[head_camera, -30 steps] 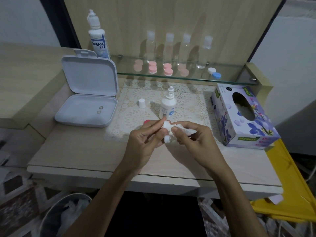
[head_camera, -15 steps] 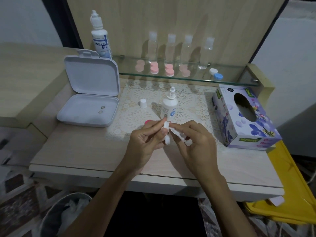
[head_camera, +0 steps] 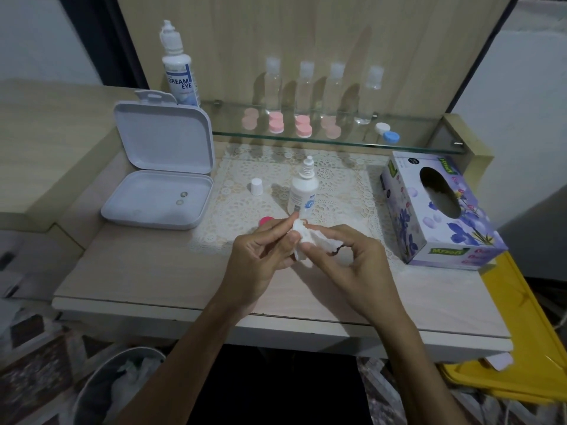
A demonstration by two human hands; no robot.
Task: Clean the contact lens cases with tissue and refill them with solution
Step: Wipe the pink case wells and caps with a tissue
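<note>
Just above the front of the table (head_camera: 129, 271), over the edge of the lace mat (head_camera: 343, 191), I've got both hands up close together. My left hand (head_camera: 260, 265) pinches the white lens case (head_camera: 298, 240) by its edges, thumb and fingers curled on it. My right hand (head_camera: 356, 265) holds the tissue (head_camera: 322, 243), fingertips pressed w/ it against the case. Vs. a sec ago the tissue wad looks twisted round and re-bunched, and the hands sit a bit closer, so I judge I'm mid-wipe on this case, not done yet; refill comes after.

Containers:
- Small solution bottle (head_camera: 303, 191) stands uncapped on the mat, right behind my hands; its white cap (head_camera: 256, 186) stands apart to the left. Fill level: can't tell.
- A pink lid (head_camera: 266, 221) lies on the mat, partly hidden by my left fingers.
- Open white box (head_camera: 159, 207), lid up, has 2 small round things in the tray, prob. lenses, too small to be sure.
- Tissue box (head_camera: 435, 222) to the right, tissue showing in the slot.
- Glass shelf (head_camera: 423, 145): pink cases (head_camera: 303, 130) in a row, a white-and-blue case (head_camera: 387, 133), 4 clear bottles (head_camera: 336, 87) behind them, plus the big solution bottle (head_camera: 179, 72) at the left end.
- Bin (head_camera: 101, 391) below left holds crumpled white waste.
</note>
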